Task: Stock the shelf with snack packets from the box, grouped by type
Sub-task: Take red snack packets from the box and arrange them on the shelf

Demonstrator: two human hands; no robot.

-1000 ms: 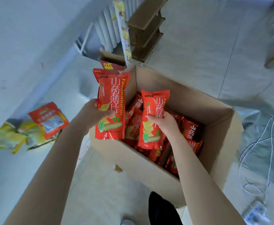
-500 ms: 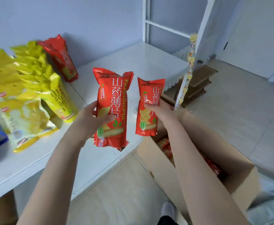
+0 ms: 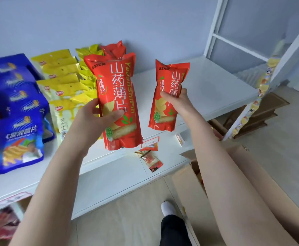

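Red packets [image 3: 120, 89]: perhaps two gripped in left hand [image 3: 93, 123], one in right hand [image 3: 178, 102].

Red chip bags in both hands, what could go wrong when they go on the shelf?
The left hand seems to pinch a stack of red packets by its middle, so a back one might slip out. The right hand grips a single red packet more firmly. The yellow packets lean beside the standing red packet on the shelf, so pushing new ones in might topple them or mix types.
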